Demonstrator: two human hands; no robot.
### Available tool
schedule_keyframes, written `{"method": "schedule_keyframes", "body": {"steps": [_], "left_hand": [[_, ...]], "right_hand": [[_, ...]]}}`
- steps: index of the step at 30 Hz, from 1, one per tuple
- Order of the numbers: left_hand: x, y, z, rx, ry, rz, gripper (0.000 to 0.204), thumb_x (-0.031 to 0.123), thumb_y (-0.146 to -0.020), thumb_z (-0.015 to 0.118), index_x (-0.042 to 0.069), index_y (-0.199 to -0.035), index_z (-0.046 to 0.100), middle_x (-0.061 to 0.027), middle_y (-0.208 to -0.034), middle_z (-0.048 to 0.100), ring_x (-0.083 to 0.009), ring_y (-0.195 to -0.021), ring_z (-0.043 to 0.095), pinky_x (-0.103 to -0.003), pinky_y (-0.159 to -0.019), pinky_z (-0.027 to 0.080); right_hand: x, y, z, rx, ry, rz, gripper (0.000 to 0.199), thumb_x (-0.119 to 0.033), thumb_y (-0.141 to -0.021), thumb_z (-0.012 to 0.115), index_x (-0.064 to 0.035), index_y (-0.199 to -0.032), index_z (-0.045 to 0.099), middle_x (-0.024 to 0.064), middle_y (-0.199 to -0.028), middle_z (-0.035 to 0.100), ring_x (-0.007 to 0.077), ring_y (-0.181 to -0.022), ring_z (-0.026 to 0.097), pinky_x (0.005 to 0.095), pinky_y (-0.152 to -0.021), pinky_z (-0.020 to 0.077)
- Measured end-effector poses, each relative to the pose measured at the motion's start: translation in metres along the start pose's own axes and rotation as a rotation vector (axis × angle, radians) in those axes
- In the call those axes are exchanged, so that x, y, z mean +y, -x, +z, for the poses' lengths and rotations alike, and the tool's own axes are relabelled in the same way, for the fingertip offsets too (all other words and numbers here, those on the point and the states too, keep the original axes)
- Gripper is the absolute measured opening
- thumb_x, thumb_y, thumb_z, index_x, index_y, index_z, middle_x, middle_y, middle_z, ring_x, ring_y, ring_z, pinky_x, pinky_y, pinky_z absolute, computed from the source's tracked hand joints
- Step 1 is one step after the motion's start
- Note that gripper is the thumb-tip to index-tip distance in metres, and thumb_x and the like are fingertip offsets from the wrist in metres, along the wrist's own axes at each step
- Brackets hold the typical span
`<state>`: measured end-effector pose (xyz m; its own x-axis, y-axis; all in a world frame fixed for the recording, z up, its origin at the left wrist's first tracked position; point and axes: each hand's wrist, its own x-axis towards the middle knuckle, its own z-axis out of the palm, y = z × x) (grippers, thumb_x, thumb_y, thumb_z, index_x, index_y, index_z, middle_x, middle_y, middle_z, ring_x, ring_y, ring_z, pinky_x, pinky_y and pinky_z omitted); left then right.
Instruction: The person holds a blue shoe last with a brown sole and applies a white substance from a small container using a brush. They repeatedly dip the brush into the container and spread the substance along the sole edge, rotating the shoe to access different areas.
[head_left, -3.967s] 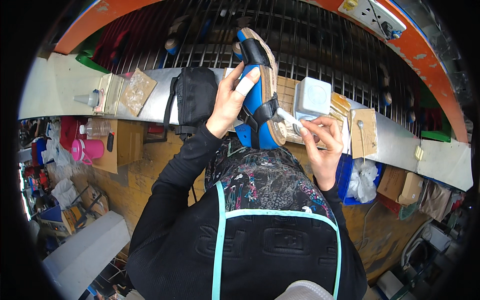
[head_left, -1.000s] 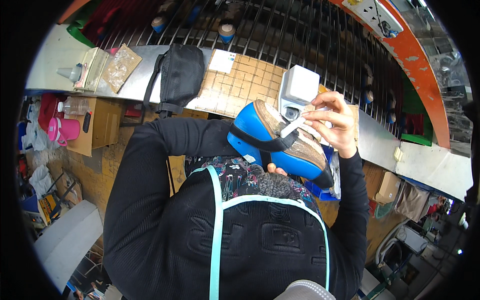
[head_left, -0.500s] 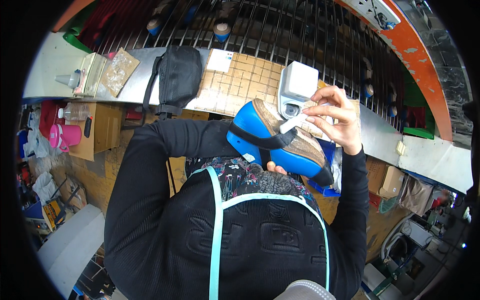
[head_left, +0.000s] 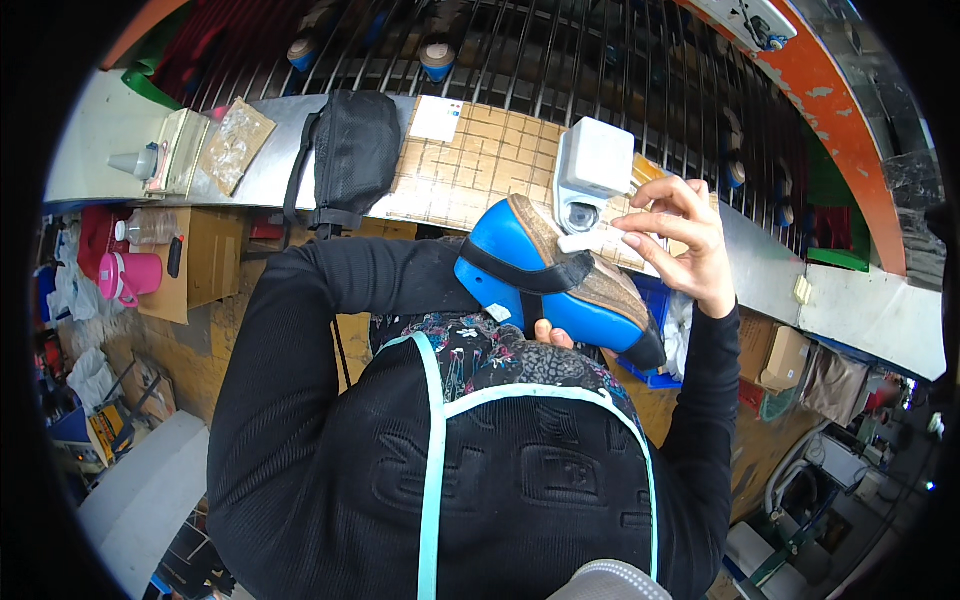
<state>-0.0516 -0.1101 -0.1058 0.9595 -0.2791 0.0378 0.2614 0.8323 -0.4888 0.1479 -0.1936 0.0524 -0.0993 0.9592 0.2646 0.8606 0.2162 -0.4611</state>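
A blue shoe last (head_left: 505, 250) lies tilted across my lap, with a brown cork-like sole (head_left: 607, 290) uppermost and a black strap (head_left: 530, 280) wrapped over its side. My left hand (head_left: 553, 334) supports the last from below; only some fingertips show past its lower edge. Above the sole, my right hand (head_left: 685, 235) pinches a short white stick (head_left: 588, 241) between thumb and fingers. The stick's far end rests at or just over the strap's edge; contact is hard to make out. A white boxy device with a round lens (head_left: 598, 160) stands right behind the last.
A bench edge bears a grid-marked board (head_left: 480, 165), a black bag (head_left: 355, 155) and a white card (head_left: 437, 118). Beyond it, a metal-bar rack (head_left: 520, 60) holds more lasts. A blue crate (head_left: 655, 300) sits below the bench, and a pink jug (head_left: 130, 276) is at left.
The white stick has swung to a flatter angle, its tip rising slightly along the strap. My right hand has moved a little right and down. The last stays nearly still.
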Motion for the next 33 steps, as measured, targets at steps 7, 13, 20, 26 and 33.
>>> {"method": "schedule_keyframes", "body": {"steps": [7, 13, 20, 26, 33], "left_hand": [[0.017, -0.006, -0.014, -0.187, 0.008, -0.241, 0.074, 0.064, -0.091, 0.044, 0.010, -0.141, 0.039, -0.0190, -0.125, 0.051, -0.0297, -0.097, 0.054, -0.044, -0.071, 0.050], [0.023, -0.007, 0.000, -0.117, -0.090, -0.265, 0.075, 0.065, -0.090, 0.045, 0.009, -0.140, 0.040, -0.0181, -0.124, 0.052, -0.0274, -0.099, 0.056, -0.041, -0.074, 0.051], [0.023, -0.010, 0.003, -0.079, -0.154, -0.317, 0.077, 0.067, -0.089, 0.045, 0.008, -0.139, 0.042, -0.0170, -0.124, 0.054, -0.0248, -0.101, 0.057, -0.039, -0.078, 0.052], [0.023, -0.014, 0.007, -0.047, -0.217, -0.355, 0.079, 0.068, -0.088, 0.046, 0.007, -0.138, 0.043, -0.0161, -0.124, 0.055, -0.0226, -0.102, 0.059, -0.036, -0.082, 0.052], [0.051, -0.028, 0.013, 0.081, -0.518, -0.334, 0.081, 0.070, -0.087, 0.047, 0.005, -0.136, 0.045, -0.0150, -0.124, 0.056, -0.0200, -0.104, 0.060, -0.034, -0.086, 0.053]], "right_hand": [[-0.011, 0.005, 0.005, 0.073, 0.102, 0.025, 0.022, -0.007, -0.071, 0.077, -0.0143, -0.091, 0.076, 0.0002, -0.096, 0.061, 0.0129, -0.077, 0.050, 0.0303, -0.077, 0.0370], [-0.001, 0.011, 0.024, 0.144, -0.304, 0.205, 0.018, -0.007, -0.075, 0.076, -0.0095, -0.093, 0.075, 0.0028, -0.096, 0.059, 0.0104, -0.074, 0.055, 0.0268, -0.071, 0.0432], [0.011, 0.013, 0.019, 0.091, -0.334, 0.119, 0.017, -0.007, -0.076, 0.077, -0.0078, -0.093, 0.075, 0.0036, -0.095, 0.059, 0.0102, -0.073, 0.057, 0.0241, -0.066, 0.0458], [0.011, 0.012, 0.017, 0.008, -0.459, 0.209, 0.015, -0.004, -0.076, 0.075, -0.0058, -0.091, 0.075, 0.0054, -0.101, 0.059, 0.0121, -0.084, 0.057, 0.0256, -0.071, 0.0463], [0.017, 0.020, -0.015, 0.349, -0.102, 0.239, 0.014, -0.005, -0.077, 0.074, -0.0057, -0.091, 0.074, 0.0058, -0.094, 0.062, 0.0113, -0.072, 0.059, 0.0239, -0.063, 0.0456]]}}
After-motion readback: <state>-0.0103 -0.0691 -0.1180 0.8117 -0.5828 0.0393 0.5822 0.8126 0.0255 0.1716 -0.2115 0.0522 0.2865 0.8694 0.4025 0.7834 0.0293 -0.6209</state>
